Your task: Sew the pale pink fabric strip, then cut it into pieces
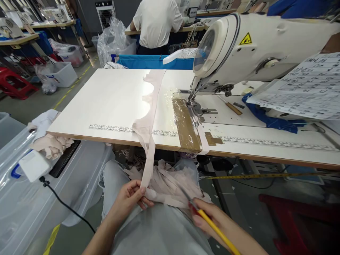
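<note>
A long pale pink fabric strip (pixel 149 117) runs from the far side of the white sewing table (pixel 106 102) over its front edge down to my lap. My left hand (pixel 130 198) pinches the strip's lower end between thumb and fingers. My right hand (pixel 212 216) is closed on a small tool with a yellow handle (pixel 216 230) and a thin metal tip pointing toward the strip's end. A heap of similar pink strips (pixel 172 184) lies on my lap between both hands.
A white sewing machine (pixel 239 49) stands at the right of the table, with brown tape (pixel 186 127) before its needle. Printed sheets (pixel 305 88) lie at right. Clear plastic bins (pixel 39 184) with fabric scraps sit at my left. A person in a white shirt (pixel 158 21) sits beyond.
</note>
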Motion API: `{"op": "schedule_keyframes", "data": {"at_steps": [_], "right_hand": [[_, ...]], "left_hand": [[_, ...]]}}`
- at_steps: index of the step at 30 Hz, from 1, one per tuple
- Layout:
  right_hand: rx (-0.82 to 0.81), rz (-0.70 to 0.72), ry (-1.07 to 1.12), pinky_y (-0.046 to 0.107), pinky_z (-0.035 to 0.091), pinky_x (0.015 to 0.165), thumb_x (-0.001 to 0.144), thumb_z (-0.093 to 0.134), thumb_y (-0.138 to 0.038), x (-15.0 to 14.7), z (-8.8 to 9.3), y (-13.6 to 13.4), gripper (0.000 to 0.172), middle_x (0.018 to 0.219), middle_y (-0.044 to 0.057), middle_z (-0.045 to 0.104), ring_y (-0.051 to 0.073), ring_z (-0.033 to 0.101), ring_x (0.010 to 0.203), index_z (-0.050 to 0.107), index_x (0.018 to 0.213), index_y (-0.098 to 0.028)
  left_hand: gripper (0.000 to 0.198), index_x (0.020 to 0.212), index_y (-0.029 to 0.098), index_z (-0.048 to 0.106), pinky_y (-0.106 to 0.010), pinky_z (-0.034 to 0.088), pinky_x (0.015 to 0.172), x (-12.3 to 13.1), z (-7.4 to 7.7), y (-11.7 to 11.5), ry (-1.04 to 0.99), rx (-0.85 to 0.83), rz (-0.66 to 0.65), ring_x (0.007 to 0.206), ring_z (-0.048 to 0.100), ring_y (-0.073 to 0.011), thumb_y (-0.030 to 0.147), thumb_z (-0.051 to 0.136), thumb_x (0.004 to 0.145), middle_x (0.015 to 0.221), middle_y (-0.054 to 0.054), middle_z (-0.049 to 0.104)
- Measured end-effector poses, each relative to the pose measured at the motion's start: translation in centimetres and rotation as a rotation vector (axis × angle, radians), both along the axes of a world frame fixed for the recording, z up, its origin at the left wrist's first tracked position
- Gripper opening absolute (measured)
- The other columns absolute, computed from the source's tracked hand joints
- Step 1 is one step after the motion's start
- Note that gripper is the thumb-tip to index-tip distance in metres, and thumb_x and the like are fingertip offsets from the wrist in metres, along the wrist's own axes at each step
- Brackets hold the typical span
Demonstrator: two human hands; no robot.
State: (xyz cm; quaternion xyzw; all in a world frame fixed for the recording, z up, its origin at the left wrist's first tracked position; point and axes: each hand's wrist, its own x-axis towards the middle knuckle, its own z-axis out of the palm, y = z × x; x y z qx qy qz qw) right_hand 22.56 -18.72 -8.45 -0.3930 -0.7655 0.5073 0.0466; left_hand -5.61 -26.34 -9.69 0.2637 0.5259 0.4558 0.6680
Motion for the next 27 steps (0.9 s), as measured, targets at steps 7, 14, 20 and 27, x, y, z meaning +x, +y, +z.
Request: {"op": "schedule_keyframes", "data": {"at_steps": [7,14,20,27], "right_hand": [[-0.021,0.365,-0.039,0.024,0.023,0.048,0.088,0.050,-0.051,-6.8,0.6,2.8,0.042,0.060,-0.006,0.031,0.012,0.032,0.055,0.031,0.065,-0.022],[0.217,0.435,-0.163,0.025,0.020,0.048,0.085,0.057,-0.049,-8.4,0.3,3.6,0.044,0.055,-0.006,0.032,0.013,0.036,0.051,0.033,0.062,-0.022],[0.415,0.406,-0.255,0.025,0.021,0.049,0.084,0.061,-0.051,-8.8,0.1,3.5,0.041,0.057,-0.002,0.050,0.016,0.046,0.051,0.042,0.062,-0.022],[0.398,0.366,-0.229,0.026,0.019,0.046,0.082,0.063,-0.052,-8.6,-0.3,3.4,0.046,0.052,-0.002,0.049,0.015,0.045,0.047,0.040,0.058,-0.021]], "left_hand": [[0.048,0.080,0.013,0.061,-0.024,0.052,0.055,-0.7,0.0,-0.4,-0.011,-0.072,0.030,0.063,0.071,-0.0200,0.059,0.072,0.070,0.068,-0.008,0.072],[0.045,0.080,0.013,0.063,-0.023,0.052,0.055,-0.8,-0.6,-0.6,-0.023,-0.101,0.051,0.060,0.070,-0.0189,0.056,0.072,0.072,0.063,-0.008,0.071],[0.046,0.078,0.012,0.064,-0.023,0.051,0.053,-0.9,-0.9,-0.4,-0.031,-0.111,0.079,0.057,0.069,-0.0188,0.055,0.075,0.068,0.063,-0.009,0.072],[0.042,0.075,0.012,0.064,-0.024,0.051,0.054,-0.9,-0.8,-0.3,-0.028,-0.114,0.073,0.056,0.069,-0.0188,0.053,0.074,0.070,0.062,-0.008,0.072]]}}
